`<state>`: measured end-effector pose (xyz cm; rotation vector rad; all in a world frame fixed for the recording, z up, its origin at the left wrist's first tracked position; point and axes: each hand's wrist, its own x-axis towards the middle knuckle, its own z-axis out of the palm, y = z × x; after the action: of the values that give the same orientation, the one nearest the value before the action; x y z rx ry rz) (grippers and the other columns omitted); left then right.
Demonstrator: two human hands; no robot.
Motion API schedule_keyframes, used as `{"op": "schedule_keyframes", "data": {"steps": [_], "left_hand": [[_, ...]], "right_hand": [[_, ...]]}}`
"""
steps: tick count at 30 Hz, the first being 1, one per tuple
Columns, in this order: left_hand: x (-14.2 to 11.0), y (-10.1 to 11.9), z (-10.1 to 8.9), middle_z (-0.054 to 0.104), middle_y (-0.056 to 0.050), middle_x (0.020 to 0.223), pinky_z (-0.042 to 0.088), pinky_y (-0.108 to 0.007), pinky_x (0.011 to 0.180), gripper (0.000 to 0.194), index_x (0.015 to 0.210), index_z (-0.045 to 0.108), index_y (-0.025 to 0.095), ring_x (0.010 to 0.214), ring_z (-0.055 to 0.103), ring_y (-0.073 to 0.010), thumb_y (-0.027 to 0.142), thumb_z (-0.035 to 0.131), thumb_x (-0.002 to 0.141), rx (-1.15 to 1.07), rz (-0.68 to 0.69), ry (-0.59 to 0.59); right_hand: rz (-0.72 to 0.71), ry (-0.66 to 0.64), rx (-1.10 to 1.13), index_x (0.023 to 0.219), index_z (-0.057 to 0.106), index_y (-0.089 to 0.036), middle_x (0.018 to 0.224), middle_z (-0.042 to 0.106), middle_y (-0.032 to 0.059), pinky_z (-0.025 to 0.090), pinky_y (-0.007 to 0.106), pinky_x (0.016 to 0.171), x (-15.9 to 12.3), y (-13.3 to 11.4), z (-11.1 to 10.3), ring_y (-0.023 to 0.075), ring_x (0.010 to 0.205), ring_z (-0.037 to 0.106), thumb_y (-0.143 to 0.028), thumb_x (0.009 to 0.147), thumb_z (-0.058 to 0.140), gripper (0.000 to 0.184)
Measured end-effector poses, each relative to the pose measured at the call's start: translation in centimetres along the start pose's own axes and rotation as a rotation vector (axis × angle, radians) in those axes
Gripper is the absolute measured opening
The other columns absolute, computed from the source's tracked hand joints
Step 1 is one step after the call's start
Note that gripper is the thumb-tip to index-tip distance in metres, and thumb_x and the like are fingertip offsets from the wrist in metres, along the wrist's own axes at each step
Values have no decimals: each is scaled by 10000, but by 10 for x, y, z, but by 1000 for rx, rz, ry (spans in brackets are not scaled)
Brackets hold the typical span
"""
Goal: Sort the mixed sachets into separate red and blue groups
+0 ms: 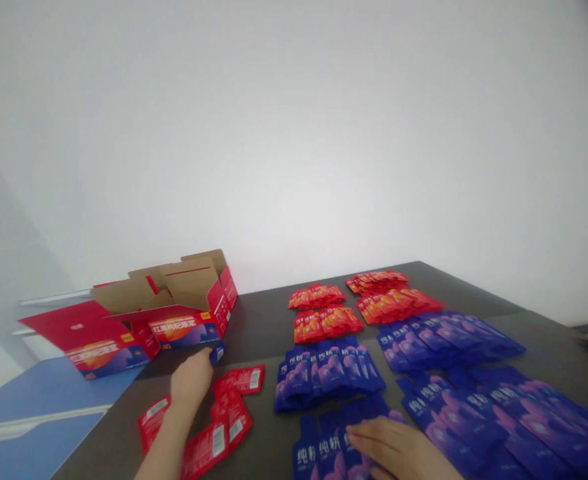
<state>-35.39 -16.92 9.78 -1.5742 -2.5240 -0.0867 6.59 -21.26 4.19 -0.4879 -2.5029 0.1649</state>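
My left hand [190, 381] reaches forward over loose red sachets [224, 417] and pinches the corner of a small blue sachet [217, 352] just in front of the open red carton [184, 313]. My right hand [399, 448] lies flat, fingers stretched, on a row of blue sachets [324, 453] at the near edge of the dark table [259, 327]. Its fingertips point left.
More blue sachets [327, 373] lie fanned in rows in the middle and right, and red-orange sachets [324, 313] sit behind them. A second red carton [94, 340] stands open at the left. A blue surface [34, 413] lies beyond the table's left edge.
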Motion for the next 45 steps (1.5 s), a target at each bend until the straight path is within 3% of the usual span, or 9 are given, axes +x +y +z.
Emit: {"op": "schedule_keyframes", "data": {"steps": [2, 5, 10, 13, 20, 25, 32, 38, 45], "left_hand": [[-12, 27, -22, 684, -85, 996, 438, -324, 795, 343, 1084, 589, 208, 911, 637, -238, 204, 311, 883, -207, 172, 52], [-49, 82, -45, 681, -16, 1004, 427, -259, 814, 280, 1018, 620, 236, 924, 613, -181, 244, 393, 856, -619, 470, -85], [-115, 152, -38, 675, 4, 846, 430, -237, 724, 190, 884, 645, 191, 794, 603, -158, 240, 489, 788, -1027, 635, -437], [-128, 162, -24, 620, 21, 713, 394, -215, 601, 165, 828, 607, 166, 650, 552, -126, 311, 562, 763, -1168, 594, -529], [-124, 151, -15, 540, 45, 504, 332, -212, 422, 390, 752, 590, 144, 391, 437, -88, 527, 626, 686, -1069, 554, -1048], [-119, 146, -16, 508, 65, 462, 303, -191, 403, 410, 698, 551, 158, 367, 384, -61, 561, 628, 676, -1015, 570, -1077], [-123, 150, -16, 459, 42, 460, 275, -225, 403, 580, 595, 527, 157, 374, 367, -83, 718, 450, 720, -963, 560, -962], [-133, 159, -23, 374, 60, 567, 200, -221, 470, 454, 575, 440, 169, 524, 334, -78, 553, 468, 816, -843, 678, -533], [-130, 156, -25, 411, 62, 542, 211, -227, 488, 388, 568, 487, 169, 527, 369, -87, 469, 484, 814, -697, 665, -511]], "right_hand": [[192, 39, 158, 1249, 547, -234, 1195, 629, 55, 447, 252, 947, 5, -1, -2, 169, 1083, 586, -237, 876, 500, 376], [502, 144, 432, 1277, 510, -226, 1237, 591, 78, 468, 307, 918, 19, -3, -3, 190, 1085, 570, -261, 859, 510, 419], [718, 154, 847, 1025, 621, -154, 866, 666, 46, 511, 254, 601, 41, 0, 1, 170, 714, 609, -371, 745, 632, 354], [827, 114, 950, 832, 624, -140, 629, 587, -9, 440, 227, 452, 42, 2, 2, 131, 515, 525, -475, 738, 616, 348], [747, 203, 1002, 744, 608, -156, 662, 605, 4, 462, 263, 621, 32, 12, -2, 166, 634, 570, -604, 783, 521, 459], [773, 145, 895, 622, 558, -153, 552, 525, -18, 410, 238, 543, 30, 19, -1, 124, 539, 488, -664, 768, 491, 535], [806, 43, 1397, 926, 627, -165, 751, 658, 14, 506, 278, 583, 29, 2, -4, 184, 669, 628, -507, 670, 692, 431], [870, 17, 1290, 870, 662, -151, 731, 677, 15, 520, 249, 547, 31, -8, -6, 173, 654, 637, -538, 631, 696, 456], [763, 44, 950, 894, 695, -158, 791, 713, 31, 558, 319, 658, 26, 6, -21, 226, 745, 672, -503, 802, 547, 387]]}}
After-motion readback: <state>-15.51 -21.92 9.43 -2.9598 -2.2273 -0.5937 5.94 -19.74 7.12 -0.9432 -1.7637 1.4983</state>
